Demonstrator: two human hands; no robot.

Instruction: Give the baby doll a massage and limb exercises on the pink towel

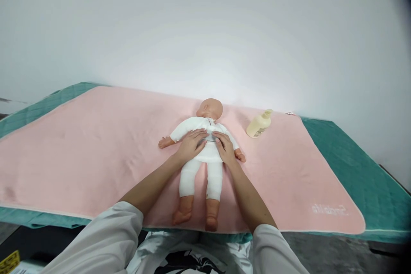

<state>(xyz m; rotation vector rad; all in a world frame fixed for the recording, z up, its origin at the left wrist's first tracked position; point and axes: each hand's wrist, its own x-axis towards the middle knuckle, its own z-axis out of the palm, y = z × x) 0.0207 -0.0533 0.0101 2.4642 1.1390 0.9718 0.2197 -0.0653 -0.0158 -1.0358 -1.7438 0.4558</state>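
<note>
A baby doll (205, 152) in white clothing lies with its head away from me and its feet toward me. Its head is turned to one side, and a dark line runs down the cloth below the neck. My left hand (193, 143) lies flat on the left side of the doll's torso, fingers stretched out. On the other side of the torso rests my right hand (224, 145), also flat with its fingers extended. The fingertips of both hands come close together near the middle. Neither hand grips anything.
The doll lies on a pink mat (96, 150) spread over a green quilted cover (346, 162). To the doll's right stands a pale yellow pump bottle (258, 126). A white wall (205, 30) rises behind the table. At the lower left corner is a yellow label (9, 262).
</note>
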